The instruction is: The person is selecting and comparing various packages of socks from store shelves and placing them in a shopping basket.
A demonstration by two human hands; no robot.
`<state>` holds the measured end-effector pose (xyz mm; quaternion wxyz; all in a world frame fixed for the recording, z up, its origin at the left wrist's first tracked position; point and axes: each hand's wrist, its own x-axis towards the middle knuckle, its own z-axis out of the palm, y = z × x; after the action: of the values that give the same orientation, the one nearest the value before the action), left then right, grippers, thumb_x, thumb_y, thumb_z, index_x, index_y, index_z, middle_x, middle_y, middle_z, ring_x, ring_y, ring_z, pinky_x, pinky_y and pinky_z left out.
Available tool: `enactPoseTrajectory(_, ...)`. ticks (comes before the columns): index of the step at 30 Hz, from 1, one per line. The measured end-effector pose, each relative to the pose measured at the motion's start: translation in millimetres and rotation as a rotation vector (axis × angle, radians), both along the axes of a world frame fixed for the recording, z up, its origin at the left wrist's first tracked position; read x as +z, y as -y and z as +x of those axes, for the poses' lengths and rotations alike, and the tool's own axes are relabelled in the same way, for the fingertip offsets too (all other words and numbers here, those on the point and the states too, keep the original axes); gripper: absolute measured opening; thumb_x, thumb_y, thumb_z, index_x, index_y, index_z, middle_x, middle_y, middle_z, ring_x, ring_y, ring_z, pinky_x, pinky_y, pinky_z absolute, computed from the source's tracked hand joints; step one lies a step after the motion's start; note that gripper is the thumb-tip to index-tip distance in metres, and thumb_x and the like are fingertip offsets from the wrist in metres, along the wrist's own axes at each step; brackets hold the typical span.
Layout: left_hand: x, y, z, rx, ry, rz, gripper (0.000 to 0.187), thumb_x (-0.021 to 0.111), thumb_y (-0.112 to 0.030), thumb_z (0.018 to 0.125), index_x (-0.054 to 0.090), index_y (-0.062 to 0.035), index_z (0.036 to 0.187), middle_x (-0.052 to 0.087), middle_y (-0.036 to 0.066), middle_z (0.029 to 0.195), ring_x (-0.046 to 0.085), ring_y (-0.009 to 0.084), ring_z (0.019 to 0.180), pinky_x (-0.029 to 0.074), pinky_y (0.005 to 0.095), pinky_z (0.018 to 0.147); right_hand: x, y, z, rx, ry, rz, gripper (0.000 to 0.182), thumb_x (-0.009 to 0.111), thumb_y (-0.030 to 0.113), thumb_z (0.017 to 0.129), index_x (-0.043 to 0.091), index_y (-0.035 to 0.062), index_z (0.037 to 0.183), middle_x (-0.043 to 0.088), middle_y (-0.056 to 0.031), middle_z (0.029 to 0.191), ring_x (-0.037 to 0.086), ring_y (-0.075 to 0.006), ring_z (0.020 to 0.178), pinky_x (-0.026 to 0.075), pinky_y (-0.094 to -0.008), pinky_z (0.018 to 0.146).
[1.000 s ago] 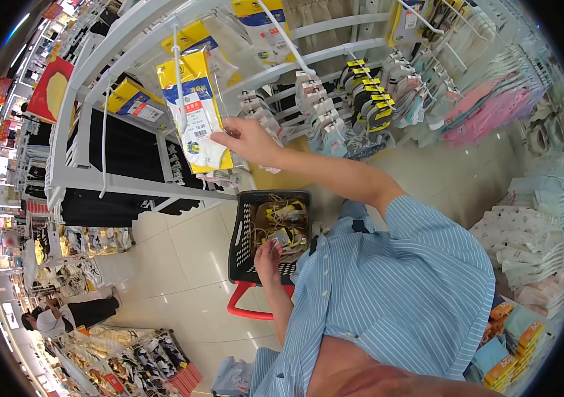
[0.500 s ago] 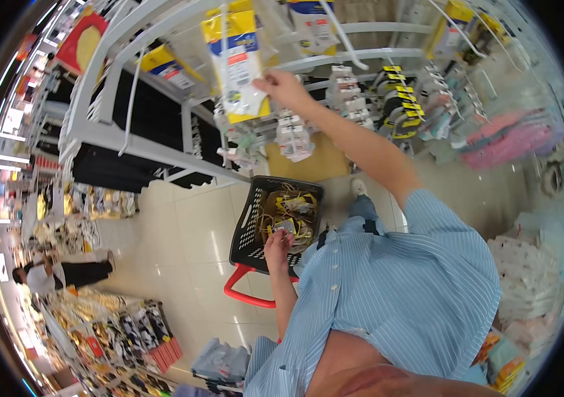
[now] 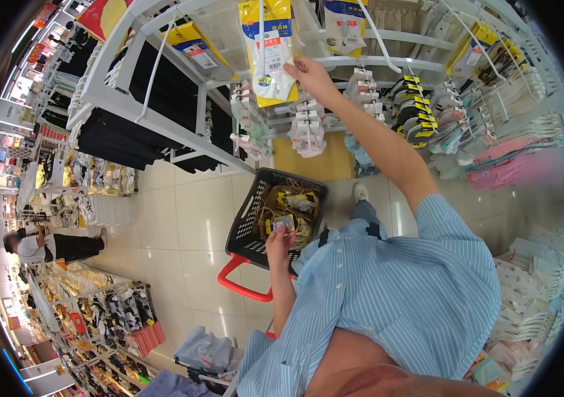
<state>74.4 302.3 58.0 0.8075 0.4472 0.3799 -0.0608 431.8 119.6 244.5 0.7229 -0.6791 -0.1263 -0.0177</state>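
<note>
My right hand [image 3: 311,78] reaches up to a hanging rack, with thumb and fingers closed on the right edge of a flat yellow-and-blue packet [image 3: 270,63]. The packet has a price label, and something white, like folded socks, shows through its clear front; a rack prong crosses before it. Low in front of my body, my left hand [image 3: 279,243] is pinched at the edge of a small packet [image 3: 282,221] with a grey and yellow face. That packet is over a black shopping basket [image 3: 239,228] with a red handle [image 3: 232,278]. More yellow packets [image 3: 300,200] and brown cord-like handles lie inside.
Similar packets [image 3: 346,26] hang on neighbouring prongs of the white rack [image 3: 163,145]. Rows of small carded goods [image 3: 416,109] hang below. Black garments [image 3: 116,142] hang at the left, pink clothes [image 3: 507,165] at the right. Another person [image 3: 53,246] stands across the aisle.
The view has shifted slightly, so the rack and packet appear farther right. My right hand still grips the packet's edge. My left hand stays over the basket, with the small packet's face showing more clearly.
</note>
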Motion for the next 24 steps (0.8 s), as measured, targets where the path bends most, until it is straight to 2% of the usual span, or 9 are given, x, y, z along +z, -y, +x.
enactPoseTrajectory(7,-2.8,0.5,2.6,0.0,-0.002,-0.014,0.022,0.055,-0.014,0.088,0.055,0.0016,0.103,0.061,0.012,0.096,0.062,0.0237,0.084,0.052,0.0323,0.071,4.5,1.4,-2.3,0.004,-0.03,-0.018,0.033,0.06,0.027,0.086,0.059,-0.0034,0.099,0.063,-0.0074,0.086,0.056,-0.0096,0.073,0.044,-0.0244,0.062)
enactPoseTrajectory(10,-1.4,-0.3,2.0,-0.008,-0.003,-0.011,0.022,0.055,-0.015,0.088,0.054,0.0021,0.102,0.06,0.012,0.097,0.062,0.0236,0.084,0.052,0.0322,0.072,8.2,2.5,-2.6,0.05,-0.059,-0.04,0.035,0.059,0.025,0.088,0.055,-0.0032,0.108,0.063,-0.0058,0.093,0.057,-0.0097,0.08,0.045,-0.0247,0.068)
enactPoseTrajectory(19,-5.4,-2.3,1.0,-0.003,-0.013,-0.018,0.02,0.055,-0.014,0.088,0.055,0.0024,0.101,0.061,0.012,0.097,0.063,0.0238,0.084,0.052,0.032,0.072,8.8,-0.6,-4.1,0.037,-0.046,0.041,0.037,0.057,0.026,0.088,0.053,-0.0018,0.113,0.061,-0.0049,0.1,0.056,-0.0094,0.082,0.042,-0.0231,0.065)
enactPoseTrajectory(22,-8.4,-3.9,-0.4,-0.001,-0.009,-0.025,0.023,0.059,-0.016,0.086,0.056,0.0015,0.1,0.061,0.012,0.096,0.063,0.025,0.084,0.052,0.0333,0.073,15.3,1.3,-9.3,0.032,-0.064,0.06,0.034,0.059,0.023,0.087,0.055,-0.0051,0.106,0.062,-0.0083,0.097,0.058,-0.0121,0.087,0.046,-0.0263,0.074)
enactPoseTrajectory(24,-10.1,-5.6,-0.2,-0.002,-0.01,-0.03,0.023,0.058,-0.015,0.086,0.056,0.0015,0.102,0.061,0.012,0.097,0.063,0.0253,0.085,0.052,0.0334,0.074,12.9,3.8,-5.7,0.037,-0.064,0.011,0.035,0.058,0.026,0.088,0.054,-0.0018,0.108,0.062,-0.0057,0.097,0.057,-0.0104,0.083,0.044,-0.025,0.069)
